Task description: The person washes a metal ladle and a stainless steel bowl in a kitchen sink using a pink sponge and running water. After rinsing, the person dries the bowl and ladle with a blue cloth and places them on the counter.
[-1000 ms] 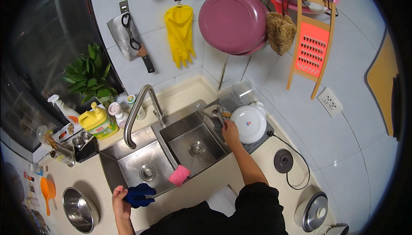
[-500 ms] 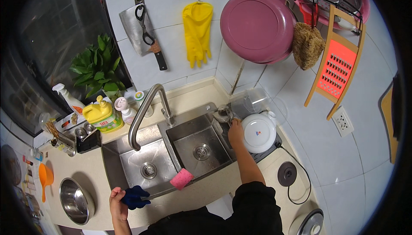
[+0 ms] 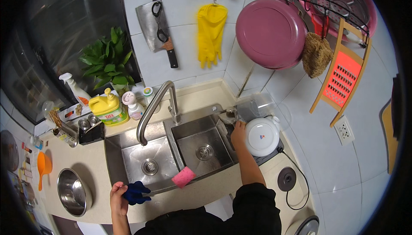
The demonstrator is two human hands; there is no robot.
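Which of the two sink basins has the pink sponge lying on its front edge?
The right basin, nearer the right hand and the white plate. The pink sponge sits on its front rim; the left basin has none.

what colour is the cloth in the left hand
Dark blue. The cloth, bunched in the left hand at the sink's front edge, shows best in the head view.

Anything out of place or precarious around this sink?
Only the pink sponge, which sits tilted on the sink's front rim, partly overhanging the basin. No spill or damage shows. The left hand grips a blue cloth.
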